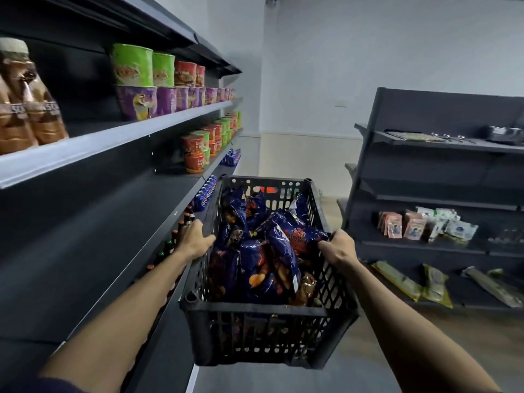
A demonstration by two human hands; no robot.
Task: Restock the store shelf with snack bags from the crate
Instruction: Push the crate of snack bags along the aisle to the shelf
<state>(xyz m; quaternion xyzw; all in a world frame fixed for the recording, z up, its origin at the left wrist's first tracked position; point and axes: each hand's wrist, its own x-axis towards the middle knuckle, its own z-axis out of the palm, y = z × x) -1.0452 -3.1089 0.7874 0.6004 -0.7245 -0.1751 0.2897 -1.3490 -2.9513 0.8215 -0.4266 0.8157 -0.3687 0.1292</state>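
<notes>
A black crate [266, 313] is held up in the air by two bare hands, close beside a tall dark store shelf [113, 222]. The crate's left rim is gripped by the left hand [195, 239], with its fingers [208, 240] curled tight over the edge. The crate's right rim is gripped by the right hand [338, 246], and its fingers [323, 245] are clenched over that edge too. Inside the crate, many blue snack bags [272, 251] are piled up, some standing and some leaning. To the left of the crate, a wide bare board of the store shelf is seen. Farther along that board, beyond the crate, red and green noodle cups [198, 148] are stacked. Higher than the crate, on the board above, purple cups [147, 102] are lined up with green and red cups on top of them, and brown drink bottles [25, 100] are stood at the near end. Just left of the crate and lower down, small dark bottles [177, 236] and blue packs [205, 192] are set in a row. Well to the right of the crate, a second dark rack [436, 177] is seen with small packets on it.
</notes>
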